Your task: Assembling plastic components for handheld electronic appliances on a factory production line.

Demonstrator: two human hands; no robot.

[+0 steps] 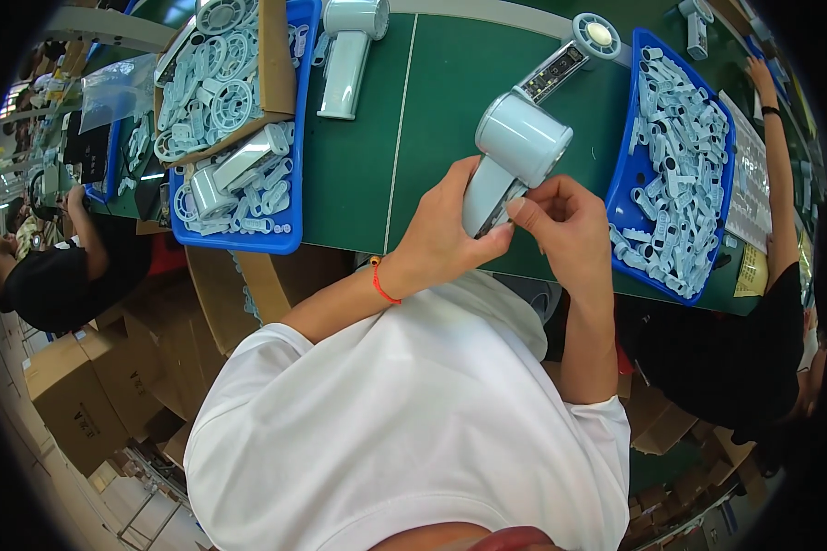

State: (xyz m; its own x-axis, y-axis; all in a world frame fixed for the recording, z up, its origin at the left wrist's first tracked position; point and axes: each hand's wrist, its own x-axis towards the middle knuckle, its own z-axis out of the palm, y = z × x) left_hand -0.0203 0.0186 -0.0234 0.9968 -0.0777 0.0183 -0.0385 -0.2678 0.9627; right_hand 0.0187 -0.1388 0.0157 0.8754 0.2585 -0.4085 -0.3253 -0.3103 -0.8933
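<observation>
A pale blue handheld fan housing (522,140), with a wide cylindrical head and a flat handle, is tilted in front of my chest. My left hand (443,228) is closed around its handle from the left. Thumb and fingers of my right hand (568,228) pinch together at the handle's lower right side; whatever small piece may be between them is hidden. Just beyond the head lies a fan part (553,73) with an exposed circuit board and a round end. Another pale blue fan housing (347,69) rests on the green table (441,83), farther left.
On the left, a blue bin (294,197) holds a cardboard box (277,60) of ring-shaped parts and loose pieces. To the right, another blue bin (627,174) carries many small pale parts. A co-worker's arm (779,174) reaches along the far right; another person sits left.
</observation>
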